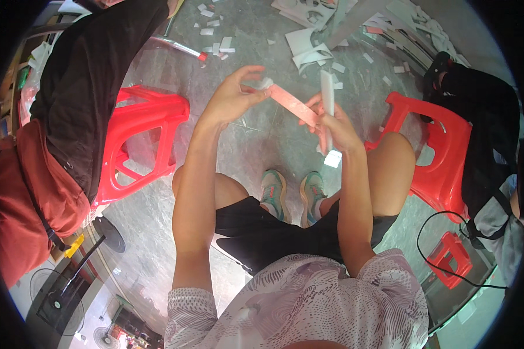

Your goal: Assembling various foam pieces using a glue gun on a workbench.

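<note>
Pink strip [294, 106] spans both hands: left hand [230, 99] pinches 1 end, right hand [335, 125] grips the other, bare floor [256, 145] below.

Bare grey floor [256, 139] lay open directly beneath the raised hands, down to the person's own shoes [291, 195] and knees. To the left a red plastic stool [142, 136] stood close, with a seated person in dark clothes [87, 87] behind it — little passage there. To the right another red stool [442, 157] hemmed that side. Farther ahead, white paper scraps [332, 35] littered the floor, and a red-capped tube [180, 47] lay near them.
</note>
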{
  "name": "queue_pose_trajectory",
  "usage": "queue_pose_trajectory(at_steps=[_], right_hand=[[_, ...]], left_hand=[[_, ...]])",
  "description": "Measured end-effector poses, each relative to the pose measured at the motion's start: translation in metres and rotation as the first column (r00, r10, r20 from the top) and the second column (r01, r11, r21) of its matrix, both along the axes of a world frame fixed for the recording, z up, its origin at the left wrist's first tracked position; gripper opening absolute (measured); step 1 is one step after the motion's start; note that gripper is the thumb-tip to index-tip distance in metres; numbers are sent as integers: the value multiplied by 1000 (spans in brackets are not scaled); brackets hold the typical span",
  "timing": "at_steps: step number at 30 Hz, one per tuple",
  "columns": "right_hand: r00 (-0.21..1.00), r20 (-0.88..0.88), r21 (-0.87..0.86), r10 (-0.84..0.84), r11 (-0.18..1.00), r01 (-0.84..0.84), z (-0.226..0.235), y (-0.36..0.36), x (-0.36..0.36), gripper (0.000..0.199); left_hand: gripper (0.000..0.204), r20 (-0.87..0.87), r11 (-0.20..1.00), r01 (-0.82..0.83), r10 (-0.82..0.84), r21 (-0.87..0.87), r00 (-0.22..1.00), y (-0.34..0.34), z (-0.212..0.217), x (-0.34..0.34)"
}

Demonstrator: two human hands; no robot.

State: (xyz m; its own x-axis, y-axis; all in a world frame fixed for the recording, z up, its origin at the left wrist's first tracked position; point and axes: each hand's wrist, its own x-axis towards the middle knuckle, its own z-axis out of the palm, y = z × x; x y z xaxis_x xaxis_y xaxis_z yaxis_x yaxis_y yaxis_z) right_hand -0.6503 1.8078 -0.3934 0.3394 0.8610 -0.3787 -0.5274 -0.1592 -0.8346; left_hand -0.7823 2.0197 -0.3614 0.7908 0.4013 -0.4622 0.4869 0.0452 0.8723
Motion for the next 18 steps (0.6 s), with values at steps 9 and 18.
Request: queue_pose_trajectory(at_steps=[9,18], right_hand=[[978,205,-79,39,997,-24,-4,-6,25,22],[545,826,19,-144,974,228,35,17,6,24]], left_hand=[[43,307,995,-27,56,-99,950,2,20,9],[32,382,996,-28,57,-81,923,-7,18,2]])
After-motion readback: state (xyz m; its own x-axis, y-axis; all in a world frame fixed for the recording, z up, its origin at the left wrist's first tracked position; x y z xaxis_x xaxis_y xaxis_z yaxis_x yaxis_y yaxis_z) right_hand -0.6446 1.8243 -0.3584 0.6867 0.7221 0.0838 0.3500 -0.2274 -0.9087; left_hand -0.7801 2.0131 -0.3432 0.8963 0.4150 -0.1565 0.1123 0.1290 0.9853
